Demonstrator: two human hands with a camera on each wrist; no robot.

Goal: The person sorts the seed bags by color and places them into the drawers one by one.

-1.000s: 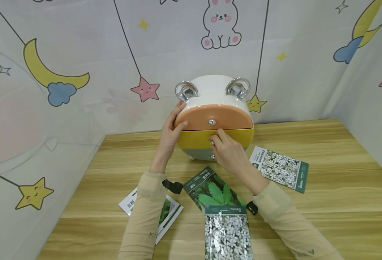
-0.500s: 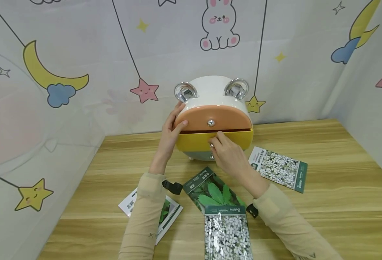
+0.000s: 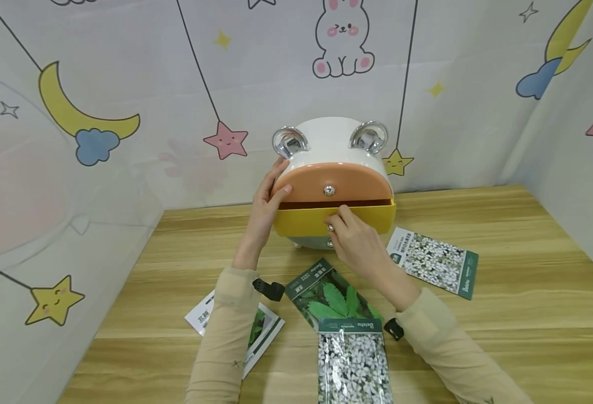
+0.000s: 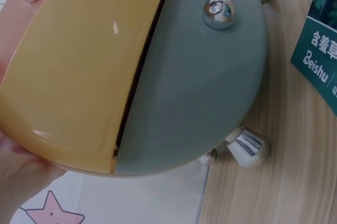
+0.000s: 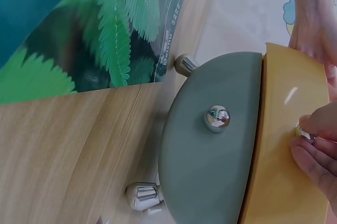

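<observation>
A small rounded drawer cabinet (image 3: 326,134) with a white body and silver ear-like rings stands at the back of the table. Its orange drawer (image 3: 301,182) is closed; the yellow drawer (image 3: 301,223) below is pulled partly out, with a dark gap above its front. My right hand (image 3: 357,241) pinches that drawer's silver knob (image 5: 304,132) between thumb and fingers. On the cabinet's left side, my left hand (image 3: 265,205) holds on, thumb over the orange front and fingers around the side. The grey-green bottom drawer (image 5: 208,155) is closed. The yellow drawer's inside is not readable.
On the wooden table (image 3: 528,314) lie a packet with green leaves (image 3: 331,300), a white-flower packet (image 3: 354,365) overlapping it, and another white-flower packet (image 3: 437,261) at right. White-edged packets (image 3: 266,334) lie partly under the left forearm. A patterned cloth wall (image 3: 175,112) stands close behind.
My right hand has drawn the yellow drawer outward by its knob, so a dark gap has appeared under the orange drawer. The left hand has stayed in place.
</observation>
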